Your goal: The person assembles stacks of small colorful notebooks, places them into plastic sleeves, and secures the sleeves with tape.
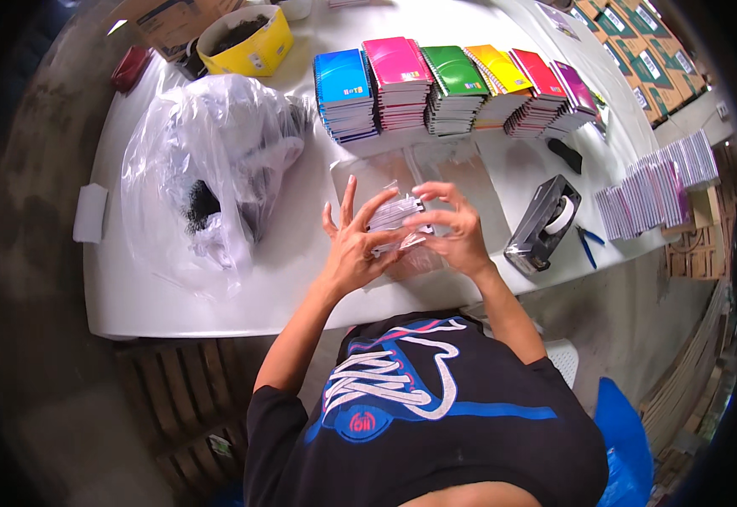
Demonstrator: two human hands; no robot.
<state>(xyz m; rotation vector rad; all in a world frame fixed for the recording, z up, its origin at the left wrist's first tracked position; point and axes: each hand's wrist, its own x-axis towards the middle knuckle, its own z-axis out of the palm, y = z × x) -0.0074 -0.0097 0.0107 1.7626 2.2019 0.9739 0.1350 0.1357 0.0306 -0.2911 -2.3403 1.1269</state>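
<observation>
A small stack of spiral notebooks (395,215), showing white page edges, is between my two hands at the middle of the table. My left hand (358,252) grips its left side with the thumb and index finger, while the other fingers spread outward. At the right side, my right hand (454,230) curls its thumb and fingers round the stack's end; these fingers are slightly blurred. Underneath lies clear plastic film (470,182). Beyond my hands stand piles of notebooks with blue (343,78), pink (392,59), green (453,69), yellow (500,69), red (537,73) and purple (574,86) covers.
A large clear plastic bag (233,144) with dark contents lies left, below a yellow tub (254,52). To the right are a black tape dispenser (542,224), blue-handled pliers (588,245), a dark object (564,155) and packed notebook rows (651,190). Cartons (630,51) stand farther back.
</observation>
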